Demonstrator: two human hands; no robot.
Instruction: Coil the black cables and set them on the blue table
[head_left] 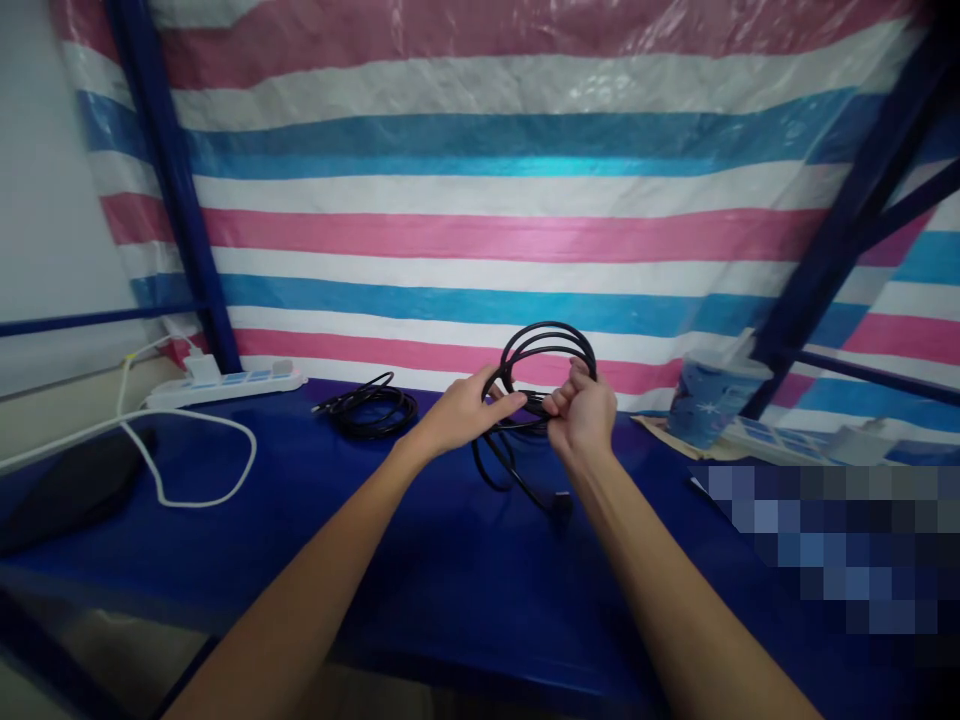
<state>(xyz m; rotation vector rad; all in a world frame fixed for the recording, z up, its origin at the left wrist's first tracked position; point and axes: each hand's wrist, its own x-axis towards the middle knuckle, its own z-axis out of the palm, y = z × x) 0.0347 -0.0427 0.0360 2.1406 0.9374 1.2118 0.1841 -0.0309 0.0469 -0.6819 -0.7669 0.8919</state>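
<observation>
Between my hands a black cable (551, 337) is looped into several rings above the blue tabletop (450, 590). My left hand (469, 410) pinches the left side of the loops between thumb and fingers. On the right side my right hand (583, 405) is closed around the same loops, its fingers curled. A free end hangs below the hands and carries a black plug-like connector (559, 508). Left of my left hand, a second black cable (371, 410) lies coiled on the table, apart from both hands.
A white power strip (229, 386) with a plugged-in adapter stands at the back left, near a white cord (251, 455) and a dark flat object (82, 485). At the right stand a blue paper cup (709, 400) and another power strip (780, 440). Striped sheeting (510, 240) hangs behind.
</observation>
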